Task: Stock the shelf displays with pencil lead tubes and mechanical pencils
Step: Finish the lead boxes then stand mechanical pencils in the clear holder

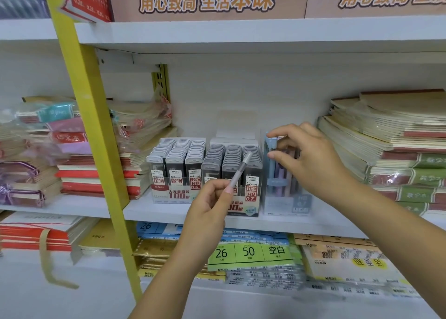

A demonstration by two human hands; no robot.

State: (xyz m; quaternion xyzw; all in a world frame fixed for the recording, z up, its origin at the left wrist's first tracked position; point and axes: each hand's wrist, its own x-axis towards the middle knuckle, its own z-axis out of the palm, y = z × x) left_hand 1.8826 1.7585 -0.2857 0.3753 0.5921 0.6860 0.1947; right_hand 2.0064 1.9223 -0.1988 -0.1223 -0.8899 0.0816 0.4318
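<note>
boxed pencils (272, 171): partly hidden by right hand (311, 156) | lower-shelf packs (337, 287): print blurred

Lead boxes (205, 171) left of pencil display (284, 181)

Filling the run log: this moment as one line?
left hand: holds grey pencil | right hand: pinches blue pencil in clear display box | lead tubes: racked on shelf

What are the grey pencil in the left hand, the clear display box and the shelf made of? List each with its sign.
Grey pencil: frosted matte plastic, apparently; translucent, no shine.
Display box: clear glossy plastic, probably; pastel pencils show through its walls.
Shelf: smooth white painted finish; metal or board underneath, cannot tell.
</note>
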